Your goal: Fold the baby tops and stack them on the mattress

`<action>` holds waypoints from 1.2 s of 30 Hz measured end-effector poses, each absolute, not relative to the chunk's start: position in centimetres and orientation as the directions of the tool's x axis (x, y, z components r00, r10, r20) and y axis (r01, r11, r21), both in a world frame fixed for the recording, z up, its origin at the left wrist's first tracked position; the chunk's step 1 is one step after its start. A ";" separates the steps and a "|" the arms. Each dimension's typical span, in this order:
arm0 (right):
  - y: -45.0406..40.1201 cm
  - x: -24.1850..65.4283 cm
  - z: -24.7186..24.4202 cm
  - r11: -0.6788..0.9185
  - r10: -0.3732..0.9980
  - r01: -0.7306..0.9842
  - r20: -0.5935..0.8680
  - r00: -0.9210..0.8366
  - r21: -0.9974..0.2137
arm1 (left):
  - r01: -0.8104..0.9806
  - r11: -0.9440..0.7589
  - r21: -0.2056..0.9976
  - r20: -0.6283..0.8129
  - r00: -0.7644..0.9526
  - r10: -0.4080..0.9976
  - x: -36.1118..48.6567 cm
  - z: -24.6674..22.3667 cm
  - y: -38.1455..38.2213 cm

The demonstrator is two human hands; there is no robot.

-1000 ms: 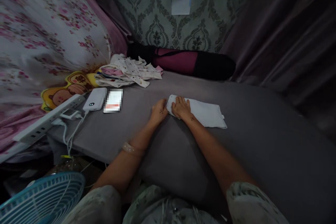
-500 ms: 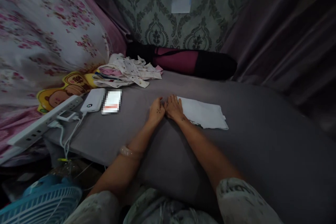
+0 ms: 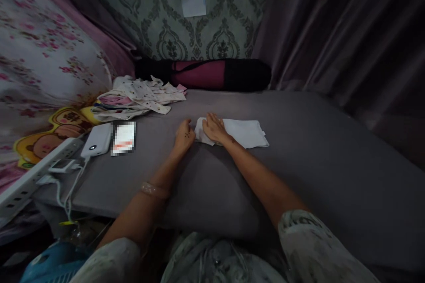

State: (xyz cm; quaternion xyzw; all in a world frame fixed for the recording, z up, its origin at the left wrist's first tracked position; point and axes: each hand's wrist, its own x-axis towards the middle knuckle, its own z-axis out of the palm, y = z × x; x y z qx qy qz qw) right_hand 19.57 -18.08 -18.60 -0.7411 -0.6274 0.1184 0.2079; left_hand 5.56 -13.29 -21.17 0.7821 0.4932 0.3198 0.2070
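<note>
A folded white cloth [image 3: 247, 132], perhaps a garment, lies flat on the grey bed-like surface in front of me. My right hand [image 3: 214, 128] rests palm down on its left part, fingers stretched out and slightly spread. At the cloth's left end is my left hand [image 3: 185, 136], its fingers curled in at the edge and the thumb up. The fingertips of that hand are partly hidden. A short stretch of cloth shows between both hands, and a small tab sticks out at its right end.
Piled clothes [image 3: 133, 95] lie at the back left, beside a black and maroon long bag [image 3: 202, 74] along the wall. To the left are a blurred white card [image 3: 123, 138], a white power bank [image 3: 96, 139] with cables, a power strip [image 3: 40, 172] and a yellow cushion [image 3: 46, 141]. A blue fan [image 3: 56, 263] stands below.
The view has turned right, so the scene sits further left. My hands have moved apart, and white cloth now shows between them. My right hand lies flatter on the cloth.
</note>
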 end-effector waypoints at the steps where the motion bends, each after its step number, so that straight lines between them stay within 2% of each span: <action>1: -18.9 20.7 -18.5 -0.135 0.976 0.889 0.094 0.194 -0.437 | 0.651 -0.445 0.615 0.292 0.337 0.895 6.0 -20.7 -13.3; 5: -21.9 24.6 -18.7 -0.188 0.969 0.930 0.093 0.227 -0.316 | 0.655 -0.559 0.509 0.261 0.501 0.825 8.4 -19.3 -13.6; 9: -23.3 26.2 -19.3 -0.150 0.981 0.963 0.085 0.172 -0.225 | 0.622 -0.691 0.368 0.218 0.665 0.715 11.1 -19.5 -14.3; 13: -23.4 26.3 -19.6 -0.106 0.987 0.977 0.101 0.126 -0.185 | 0.585 -0.773 0.245 0.170 0.759 0.628 12.6 -20.2 -14.6; 17: -23.2 26.2 -20.5 -0.109 0.985 0.979 0.116 0.130 -0.174 | 0.602 -0.780 0.173 0.110 0.775 0.622 12.8 -21.1 -14.4; 27: -22.9 26.2 -21.3 -0.131 0.983 0.977 0.108 0.150 -0.168 | 0.626 -0.765 0.151 0.030 0.771 0.636 12.8 -21.5 -14.5; 32: -23.3 27.0 -20.5 -0.144 0.984 0.964 0.074 0.164 -0.224 | 0.614 -0.773 0.157 0.096 0.770 0.631 12.7 -20.8 -14.4; 36: -24.1 28.1 -19.9 -0.203 0.971 0.955 0.082 0.225 -0.214 | 0.621 -0.766 0.166 0.122 0.758 0.641 12.6 -20.6 -13.9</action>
